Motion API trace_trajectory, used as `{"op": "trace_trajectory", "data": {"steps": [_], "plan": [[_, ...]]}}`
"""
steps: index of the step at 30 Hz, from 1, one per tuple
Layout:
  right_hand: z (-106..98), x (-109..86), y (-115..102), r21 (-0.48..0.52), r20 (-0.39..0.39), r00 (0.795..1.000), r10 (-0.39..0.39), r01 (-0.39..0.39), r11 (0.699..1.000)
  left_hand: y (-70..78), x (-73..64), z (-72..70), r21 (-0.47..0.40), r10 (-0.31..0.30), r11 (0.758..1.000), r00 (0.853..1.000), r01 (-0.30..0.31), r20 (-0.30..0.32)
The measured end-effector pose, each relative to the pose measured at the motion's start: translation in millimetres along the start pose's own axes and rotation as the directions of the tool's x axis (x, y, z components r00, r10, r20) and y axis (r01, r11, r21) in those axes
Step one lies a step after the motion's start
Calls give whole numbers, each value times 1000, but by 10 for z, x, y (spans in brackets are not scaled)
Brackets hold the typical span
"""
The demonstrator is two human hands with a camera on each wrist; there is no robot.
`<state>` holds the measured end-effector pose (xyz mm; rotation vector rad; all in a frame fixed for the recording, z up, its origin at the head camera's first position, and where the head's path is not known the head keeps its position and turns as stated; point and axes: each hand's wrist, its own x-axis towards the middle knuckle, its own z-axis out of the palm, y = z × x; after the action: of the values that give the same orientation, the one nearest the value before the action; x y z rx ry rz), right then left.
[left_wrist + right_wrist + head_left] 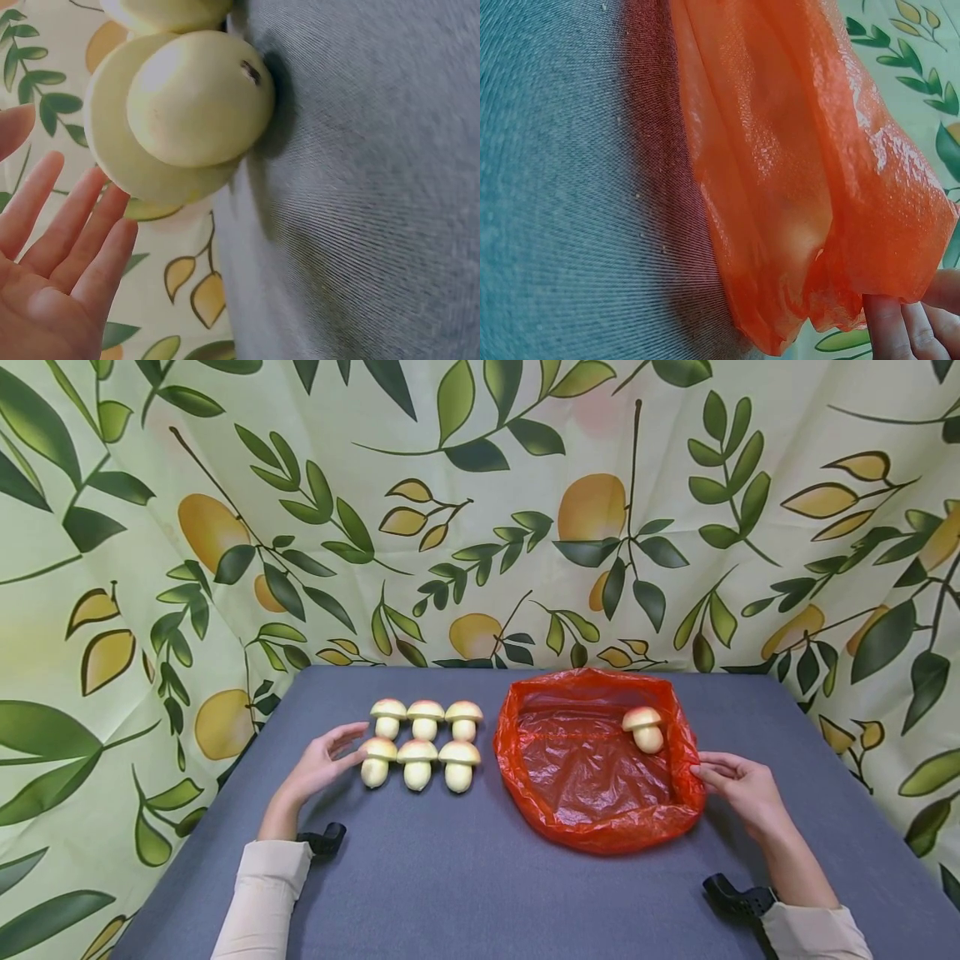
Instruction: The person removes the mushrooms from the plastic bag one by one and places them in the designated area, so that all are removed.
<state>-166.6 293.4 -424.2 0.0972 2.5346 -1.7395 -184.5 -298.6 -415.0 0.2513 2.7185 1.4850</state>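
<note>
Several toy mushrooms with pale stems and reddish-topped cream caps stand in two rows on the table; the front-left mushroom is nearest my left hand. Its fingers are spread and nearly straight beside that mushroom's cap, and whether a fingertip touches it I cannot tell. My right hand pinches the right rim of a red plastic bag, which lies with its mouth wide. Inside the bag, toward the right, sits one mushroom. In the right wrist view, fingers are partly hidden behind the bag's edge.
A blue-grey cloth covers the table. Behind it hangs a leaf-and-fruit patterned curtain. Each wrist wears a black camera strap. The back-row mushrooms stand close against the front row, left of the bag.
</note>
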Motion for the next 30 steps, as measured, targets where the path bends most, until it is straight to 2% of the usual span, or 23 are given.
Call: {"op": "trace_trajectory", "data": {"steps": [8, 16, 26, 30], "plan": [[-6, 12, 5, 14, -1, 1000, -9, 9, 1000, 99, 4, 53, 6, 23, 1000, 1000, -23, -16], [-15, 6, 0, 24, -12, 1000, -9, 10, 1000, 238, 12, 174, 28, 97, 995, 995, -96, -28], [-10, -20, -36, 52, -60, 998, -30, 33, 998, 401, 80, 322, -28, 147, 989, 989, -146, 22], [-20, -28, -54, 33, -61, 998, -29, 31, 999, 451, 104, 374, -21, 168, 986, 986, -167, 24]]}}
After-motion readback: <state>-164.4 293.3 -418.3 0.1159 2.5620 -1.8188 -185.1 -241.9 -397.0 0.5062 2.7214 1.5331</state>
